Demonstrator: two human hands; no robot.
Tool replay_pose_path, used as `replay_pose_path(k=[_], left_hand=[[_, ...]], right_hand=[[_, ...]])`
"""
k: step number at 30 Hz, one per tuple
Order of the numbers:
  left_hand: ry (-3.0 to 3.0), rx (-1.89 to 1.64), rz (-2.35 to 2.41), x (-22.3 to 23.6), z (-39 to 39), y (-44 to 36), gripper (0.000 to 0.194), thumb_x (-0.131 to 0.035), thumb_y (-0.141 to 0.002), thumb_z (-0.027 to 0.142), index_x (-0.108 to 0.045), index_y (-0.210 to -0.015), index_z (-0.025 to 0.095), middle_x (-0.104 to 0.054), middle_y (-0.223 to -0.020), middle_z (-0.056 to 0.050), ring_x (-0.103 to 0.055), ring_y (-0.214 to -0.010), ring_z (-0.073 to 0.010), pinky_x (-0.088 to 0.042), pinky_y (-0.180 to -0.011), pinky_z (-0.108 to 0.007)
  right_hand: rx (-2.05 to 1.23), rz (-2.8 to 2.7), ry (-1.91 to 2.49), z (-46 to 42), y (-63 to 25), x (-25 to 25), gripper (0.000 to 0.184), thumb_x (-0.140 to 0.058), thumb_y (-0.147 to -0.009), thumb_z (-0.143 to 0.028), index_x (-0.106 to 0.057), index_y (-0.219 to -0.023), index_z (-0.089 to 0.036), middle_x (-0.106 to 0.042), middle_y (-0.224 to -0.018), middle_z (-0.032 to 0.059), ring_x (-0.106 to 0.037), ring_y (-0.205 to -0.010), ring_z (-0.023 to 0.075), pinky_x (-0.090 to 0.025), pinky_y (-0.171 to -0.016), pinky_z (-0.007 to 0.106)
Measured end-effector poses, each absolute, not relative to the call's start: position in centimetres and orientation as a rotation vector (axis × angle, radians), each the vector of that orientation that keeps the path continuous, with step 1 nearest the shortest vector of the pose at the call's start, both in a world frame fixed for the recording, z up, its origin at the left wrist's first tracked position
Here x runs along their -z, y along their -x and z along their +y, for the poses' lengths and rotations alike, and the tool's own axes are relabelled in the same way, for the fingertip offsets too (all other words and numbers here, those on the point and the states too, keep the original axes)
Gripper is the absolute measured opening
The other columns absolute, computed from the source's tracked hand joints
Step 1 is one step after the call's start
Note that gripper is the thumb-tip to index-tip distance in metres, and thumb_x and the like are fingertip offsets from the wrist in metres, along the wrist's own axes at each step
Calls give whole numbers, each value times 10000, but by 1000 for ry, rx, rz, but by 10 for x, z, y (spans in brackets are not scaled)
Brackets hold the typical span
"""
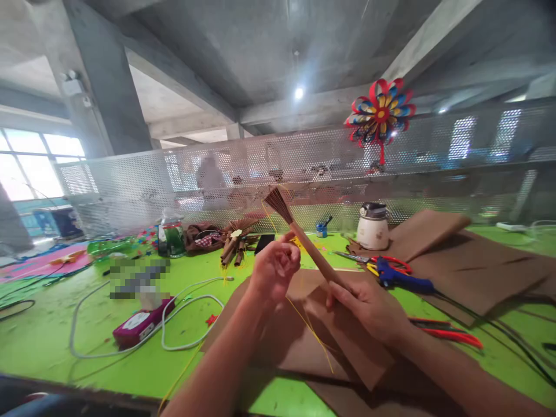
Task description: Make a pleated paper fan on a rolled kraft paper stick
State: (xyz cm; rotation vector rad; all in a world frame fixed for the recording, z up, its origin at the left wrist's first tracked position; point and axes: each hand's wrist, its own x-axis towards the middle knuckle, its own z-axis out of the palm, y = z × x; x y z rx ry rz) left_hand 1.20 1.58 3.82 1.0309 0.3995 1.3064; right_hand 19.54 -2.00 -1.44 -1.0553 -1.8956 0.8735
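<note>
A slim brown paper roll (315, 252) slants up across the middle, its far end cut into a fan of thin strips like a small broom. Its lower end is gripped by my right hand (369, 307), thumb along the top. My left hand (277, 271) is beside the roll with curled fingers. A thin yellow string (310, 330) emerges below that hand and shows again above it; the grip itself is partly hidden. Beneath both hands lie folded sheets of brown paper (304, 356).
On the green table (87, 315) are a purple power strip (141, 324) with a white cable, finished brown rolls (234, 250), a blue glue gun (402, 280), scissors (354, 256) and a white jug (372, 229). More brown paper (490, 266) lies right. A perforated metal screen (243, 174) stands behind.
</note>
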Motion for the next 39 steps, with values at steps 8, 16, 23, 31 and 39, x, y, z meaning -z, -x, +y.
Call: replay_pose_path(k=[8,16,23,31,39], left_hand=[[-1421,-1255,640,-33,10,-24,328,-610,-794,430,-662,-936,139,-322,-571,52,-259,-498,-62,-196,-457,-205],[-1520,-1677,745,-27,9,-33,288,-546,-833,455,-653,-837,188,-573,-868,-43,-511,-878,-176,-405,-806,-294],[-1099,-1545,245,-40,14,-23,475,-548,-793,571,-602,-1073,192,-605,-1185,-112,-514,-1173,-244,-423,-934,-360],[-1174,-1333,205,-35,1,-31,350,-519,-876,345,-551,-1169,157,-677,-1071,-135,-613,-1057,-260,-393,-984,-436],[-1164,-1348,286,-30,-3,-43,212,-574,-855,274,-530,-1037,174,-694,-940,-95,-661,-921,-236,-467,-857,-397]], right_hand=[[-913,-1981,1004,-23,-193,14,507,-329,-917,-525,-631,-730,-164,-576,-692,9,-479,-644,126,-397,-629,230],[-925,-1923,870,-19,-190,26,480,-348,-912,-533,-616,-737,-175,-573,-706,5,-499,-670,137,-394,-628,242],[-1014,-1981,808,-22,-188,26,465,-350,-911,-535,-610,-742,-189,-555,-691,1,-502,-641,138,-402,-597,242],[-992,-1993,831,-17,-189,29,471,-335,-925,-522,-619,-760,-184,-577,-713,1,-480,-653,133,-366,-616,246],[-1013,-1911,891,-13,-189,33,494,-353,-892,-575,-632,-755,-191,-570,-691,7,-474,-627,142,-364,-581,253]])
